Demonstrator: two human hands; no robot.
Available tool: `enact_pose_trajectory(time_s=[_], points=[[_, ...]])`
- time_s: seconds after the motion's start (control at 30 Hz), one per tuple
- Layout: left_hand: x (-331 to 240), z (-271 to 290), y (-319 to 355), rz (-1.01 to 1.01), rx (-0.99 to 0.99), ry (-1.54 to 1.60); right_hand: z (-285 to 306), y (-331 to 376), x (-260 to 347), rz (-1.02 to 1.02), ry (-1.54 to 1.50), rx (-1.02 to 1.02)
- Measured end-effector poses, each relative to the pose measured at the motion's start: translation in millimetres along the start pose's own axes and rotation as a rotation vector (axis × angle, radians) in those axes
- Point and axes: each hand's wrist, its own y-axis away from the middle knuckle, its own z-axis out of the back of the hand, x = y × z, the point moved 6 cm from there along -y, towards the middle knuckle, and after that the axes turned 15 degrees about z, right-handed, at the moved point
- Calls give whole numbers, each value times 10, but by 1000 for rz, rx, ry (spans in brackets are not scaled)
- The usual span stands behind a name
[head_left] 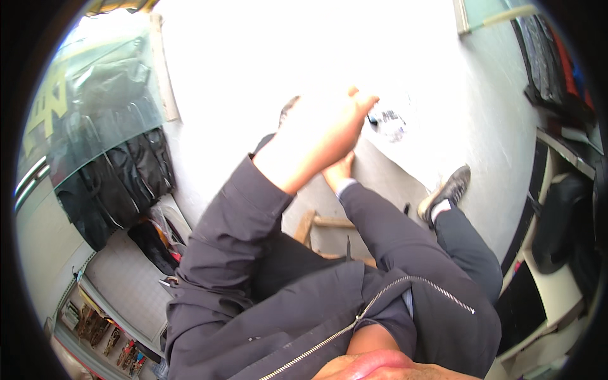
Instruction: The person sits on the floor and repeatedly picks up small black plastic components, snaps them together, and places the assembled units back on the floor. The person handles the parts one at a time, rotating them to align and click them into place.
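Observation:
My left hand (339,132) is raised in front of me, its fingers curled and partly washed out by glare. Against those fingers is a clear plastic bag (391,124) with dark printed marks, and the hand appears to grip it. A pale, see-through part of the bag seems to spread down toward my shoe; its outline fades in the bright light. Lower down, my right hand (340,172) reaches up beneath the left one. Its fingers are mostly hidden, so what they hold cannot be seen.
A wooden stool frame (332,221) stands below my arms. My shoe (448,192) rests on the grey floor to the right. Dark garments (120,183) hang behind glass at left. Dark goods (560,221) line the right side. Shelves (104,329) with small items are at lower left.

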Motion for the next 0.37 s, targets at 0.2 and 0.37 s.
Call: enact_pose_trajectory(time_s=[0.2,0.37], points=[[5,9,-88,154,379,50,-53,187,-245,273,220,-199],[14,-8,-130,191,421,67,139,24,-503,415,180,-190]])
